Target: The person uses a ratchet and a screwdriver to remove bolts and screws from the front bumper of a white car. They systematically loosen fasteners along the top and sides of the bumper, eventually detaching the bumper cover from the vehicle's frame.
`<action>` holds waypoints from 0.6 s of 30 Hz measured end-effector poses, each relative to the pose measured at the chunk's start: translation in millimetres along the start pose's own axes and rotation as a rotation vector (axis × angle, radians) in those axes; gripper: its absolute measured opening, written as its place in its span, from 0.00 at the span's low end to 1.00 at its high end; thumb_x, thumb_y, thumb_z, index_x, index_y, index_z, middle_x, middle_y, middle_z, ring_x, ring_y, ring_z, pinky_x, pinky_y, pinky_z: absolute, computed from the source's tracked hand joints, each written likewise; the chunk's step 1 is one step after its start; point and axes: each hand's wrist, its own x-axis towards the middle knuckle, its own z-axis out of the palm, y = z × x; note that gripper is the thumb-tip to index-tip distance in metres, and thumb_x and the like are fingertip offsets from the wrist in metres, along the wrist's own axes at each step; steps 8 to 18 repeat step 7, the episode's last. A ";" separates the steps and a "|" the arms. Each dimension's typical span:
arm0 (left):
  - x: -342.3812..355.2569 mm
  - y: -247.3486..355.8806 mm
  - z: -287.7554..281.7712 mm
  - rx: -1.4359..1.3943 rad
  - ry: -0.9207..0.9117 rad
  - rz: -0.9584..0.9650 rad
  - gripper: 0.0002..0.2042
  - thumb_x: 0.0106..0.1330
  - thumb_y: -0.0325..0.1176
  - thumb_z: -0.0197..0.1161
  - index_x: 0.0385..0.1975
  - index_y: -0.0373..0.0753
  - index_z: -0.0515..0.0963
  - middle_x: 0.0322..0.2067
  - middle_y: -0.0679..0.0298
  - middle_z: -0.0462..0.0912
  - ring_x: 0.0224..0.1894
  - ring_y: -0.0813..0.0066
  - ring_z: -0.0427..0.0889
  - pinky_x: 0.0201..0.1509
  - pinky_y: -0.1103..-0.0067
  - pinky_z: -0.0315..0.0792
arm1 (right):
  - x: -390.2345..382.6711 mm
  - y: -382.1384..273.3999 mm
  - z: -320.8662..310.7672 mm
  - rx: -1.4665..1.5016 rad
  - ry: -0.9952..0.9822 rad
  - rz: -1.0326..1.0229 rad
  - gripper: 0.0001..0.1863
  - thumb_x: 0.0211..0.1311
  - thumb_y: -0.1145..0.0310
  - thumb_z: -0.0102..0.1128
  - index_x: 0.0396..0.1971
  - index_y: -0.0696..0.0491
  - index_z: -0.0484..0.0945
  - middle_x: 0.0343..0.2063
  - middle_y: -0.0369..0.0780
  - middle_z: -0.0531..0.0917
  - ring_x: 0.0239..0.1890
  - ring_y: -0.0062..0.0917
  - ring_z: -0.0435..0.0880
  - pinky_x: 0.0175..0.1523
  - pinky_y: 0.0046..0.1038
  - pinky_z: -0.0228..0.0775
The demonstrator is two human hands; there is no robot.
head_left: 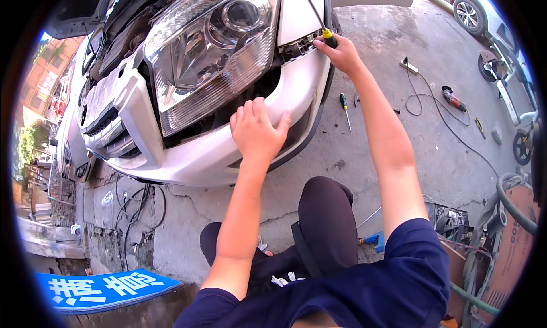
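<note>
A white car front bumper (188, 161) curves around below a large clear headlight (213, 43). My left hand (258, 128) rests on the bumper's upper edge, fingers bent over it and thumb spread to the right along its face. At the bumper's right corner, my right hand (342, 53) is closed around the black-and-yellow handle of a screwdriver (329, 36). Its long shaft points up and away past the white fender (300, 14). Dark clips or brackets (299, 47) show in the gap between fender and bumper; the screwdriver's tip is not visible.
On the concrete right of the car lie another screwdriver (345, 108), an angle grinder (454, 99), a power strip (408, 65) with trailing cable, and pliers (480, 127). A scooter (507, 94) stands far right. A blue sign (105, 291) lies near left; black cables (137, 214) lie below the bumper.
</note>
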 end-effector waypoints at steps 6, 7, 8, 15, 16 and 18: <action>-4.8 4.2 -6.5 -0.044 -0.030 -0.047 0.25 0.60 0.54 0.64 0.43 0.36 0.76 0.36 0.59 0.79 0.42 0.59 0.77 0.51 0.66 0.66 | -29.2 9.6 22.1 0.255 0.288 -0.098 0.14 0.59 0.61 0.67 0.36 0.56 0.83 0.29 0.37 0.85 0.34 0.19 0.81 0.45 0.24 0.72; -6.5 1.8 -7.0 -0.046 -0.028 -0.056 0.25 0.60 0.55 0.63 0.43 0.37 0.76 0.37 0.59 0.79 0.43 0.59 0.77 0.51 0.67 0.66 | -29.8 7.4 23.5 0.250 0.283 -0.101 0.13 0.60 0.61 0.66 0.36 0.55 0.84 0.31 0.38 0.85 0.35 0.20 0.81 0.46 0.24 0.72; -6.5 1.8 -7.0 -0.046 -0.028 -0.056 0.25 0.60 0.55 0.63 0.43 0.37 0.76 0.37 0.59 0.79 0.43 0.59 0.77 0.51 0.67 0.66 | -29.8 7.4 23.5 0.250 0.283 -0.101 0.13 0.60 0.61 0.66 0.36 0.55 0.84 0.31 0.38 0.85 0.35 0.20 0.81 0.46 0.24 0.72; -6.5 1.8 -7.0 -0.046 -0.028 -0.056 0.25 0.60 0.55 0.63 0.43 0.37 0.76 0.37 0.59 0.79 0.43 0.59 0.77 0.51 0.67 0.66 | -29.8 7.4 23.5 0.250 0.283 -0.101 0.13 0.60 0.61 0.66 0.36 0.55 0.84 0.31 0.38 0.85 0.35 0.20 0.81 0.46 0.24 0.72; -6.5 1.8 -7.0 -0.046 -0.028 -0.056 0.25 0.60 0.55 0.63 0.43 0.37 0.76 0.37 0.59 0.79 0.43 0.59 0.77 0.51 0.67 0.66 | -29.8 7.4 23.5 0.250 0.283 -0.101 0.13 0.60 0.61 0.66 0.36 0.55 0.84 0.31 0.38 0.85 0.35 0.20 0.81 0.46 0.24 0.72; -6.5 1.8 -7.0 -0.046 -0.028 -0.056 0.25 0.60 0.55 0.63 0.43 0.37 0.76 0.37 0.59 0.79 0.43 0.59 0.77 0.51 0.67 0.66 | -29.8 7.4 23.5 0.250 0.283 -0.101 0.13 0.60 0.61 0.66 0.36 0.55 0.84 0.31 0.38 0.85 0.35 0.20 0.81 0.46 0.24 0.72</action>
